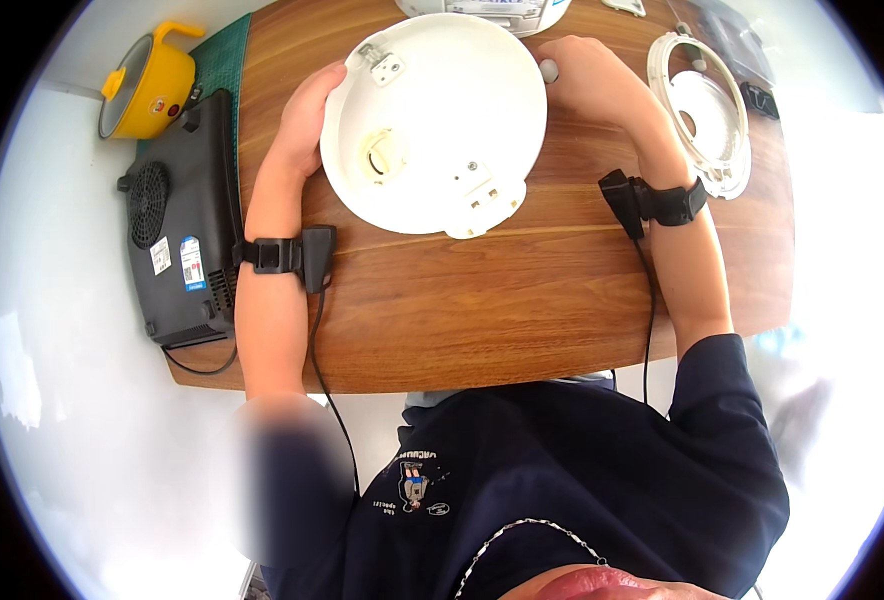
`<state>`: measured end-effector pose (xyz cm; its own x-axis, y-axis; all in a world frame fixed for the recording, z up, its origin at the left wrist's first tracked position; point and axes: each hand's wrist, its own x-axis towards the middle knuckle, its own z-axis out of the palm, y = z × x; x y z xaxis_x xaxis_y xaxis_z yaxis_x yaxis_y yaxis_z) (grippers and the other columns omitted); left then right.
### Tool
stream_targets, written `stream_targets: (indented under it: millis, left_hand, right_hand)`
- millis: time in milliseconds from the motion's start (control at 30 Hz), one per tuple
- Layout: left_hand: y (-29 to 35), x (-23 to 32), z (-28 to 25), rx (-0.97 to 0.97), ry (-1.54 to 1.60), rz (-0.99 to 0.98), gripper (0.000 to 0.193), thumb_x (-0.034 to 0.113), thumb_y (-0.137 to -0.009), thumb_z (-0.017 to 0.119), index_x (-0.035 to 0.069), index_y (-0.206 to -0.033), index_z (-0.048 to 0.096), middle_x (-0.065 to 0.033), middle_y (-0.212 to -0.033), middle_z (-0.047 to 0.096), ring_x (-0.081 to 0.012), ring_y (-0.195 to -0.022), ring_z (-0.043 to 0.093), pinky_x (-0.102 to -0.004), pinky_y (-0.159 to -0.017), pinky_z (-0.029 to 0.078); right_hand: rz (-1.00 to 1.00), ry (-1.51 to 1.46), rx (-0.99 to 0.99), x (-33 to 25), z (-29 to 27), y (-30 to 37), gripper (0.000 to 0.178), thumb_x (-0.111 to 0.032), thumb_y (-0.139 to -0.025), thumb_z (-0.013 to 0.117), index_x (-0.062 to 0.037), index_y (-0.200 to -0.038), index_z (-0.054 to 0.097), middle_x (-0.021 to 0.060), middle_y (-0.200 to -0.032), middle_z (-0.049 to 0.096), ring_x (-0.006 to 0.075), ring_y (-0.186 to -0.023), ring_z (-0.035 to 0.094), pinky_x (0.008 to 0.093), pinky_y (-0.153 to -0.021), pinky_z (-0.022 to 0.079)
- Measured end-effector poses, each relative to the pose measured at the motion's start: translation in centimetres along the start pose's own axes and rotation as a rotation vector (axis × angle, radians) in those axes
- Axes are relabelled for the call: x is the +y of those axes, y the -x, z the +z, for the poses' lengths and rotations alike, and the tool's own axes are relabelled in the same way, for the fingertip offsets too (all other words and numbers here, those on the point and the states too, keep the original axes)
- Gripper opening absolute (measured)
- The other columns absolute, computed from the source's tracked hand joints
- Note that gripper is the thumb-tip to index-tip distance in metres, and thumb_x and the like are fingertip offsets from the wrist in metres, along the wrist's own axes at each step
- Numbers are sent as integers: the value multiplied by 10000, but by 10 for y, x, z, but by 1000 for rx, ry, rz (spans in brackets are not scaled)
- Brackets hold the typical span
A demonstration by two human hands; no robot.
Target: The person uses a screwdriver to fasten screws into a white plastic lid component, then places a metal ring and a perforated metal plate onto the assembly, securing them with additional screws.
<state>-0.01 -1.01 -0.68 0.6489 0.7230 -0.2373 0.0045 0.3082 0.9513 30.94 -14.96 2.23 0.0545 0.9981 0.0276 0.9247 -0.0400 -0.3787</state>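
A white, round plastic appliance shell with a hollow inside is tipped towards me over the wooden table. It has a round hole low on its left, small metal fittings, and a tab with slots at its near edge. My left hand is closed on the shell's left rim, with the fingers partly hidden behind it. Beside the right rim, my right hand is curled into a fist. A small whitish rounded end shows at its fingers; the rest of what it holds is hidden.
To the left, a black appliance base with a round vent and a cord lies near a yellow pot and a green mat. Right of my right forearm are white ring parts and a screwdriver. A whitish appliance stands behind the shell.
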Motion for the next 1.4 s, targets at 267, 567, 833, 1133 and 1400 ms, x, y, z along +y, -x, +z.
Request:
stream_targets:
  millis: [267,567,833,1133,1400]
  left_hand:
    - [-2,3,6,-32,43,-7,449,275,-1081,382,-21,-1306,634,-141,-1179,734,-200,-1027,729,-341,-889,602]
    - [-1,1,3,-19,129,-29,474,293,-1088,376,-45,-1317,618,-166,-1210,724,-232,-1053,726,-366,-898,605]
    - [-1,0,-1,6,155,-40,483,303,-1089,373,-46,-1322,614,-176,-1197,729,-247,-1054,729,-384,-904,609]
    - [-3,0,0,-37,140,-20,472,291,-1084,382,-45,-1312,622,-157,-1186,733,-224,-1042,729,-374,-890,604]
    - [-2,1,6,-18,24,45,461,320,-1069,422,-27,-1265,655,-147,-1158,741,-201,-1009,732,-342,-871,595]
  right_hand:
    - [76,7,-45,22,-19,5,194,-113,-834,719,-38,-1009,756,185,-979,746,375,-957,700,443,-868,547]
    - [48,-13,-41,26,-18,8,171,-139,-848,710,-40,-981,751,174,-954,743,361,-945,700,437,-842,550]
    - [24,12,-37,19,-12,8,184,-136,-859,716,-49,-1020,734,164,-966,743,355,-953,698,442,-860,549]
    - [-120,69,82,9,-5,8,172,-88,-871,693,-54,-1035,734,148,-1009,747,352,-992,693,445,-895,541]
    - [-5,70,119,9,8,2,143,-136,-856,666,-35,-918,746,214,-933,735,403,-929,701,493,-819,567]
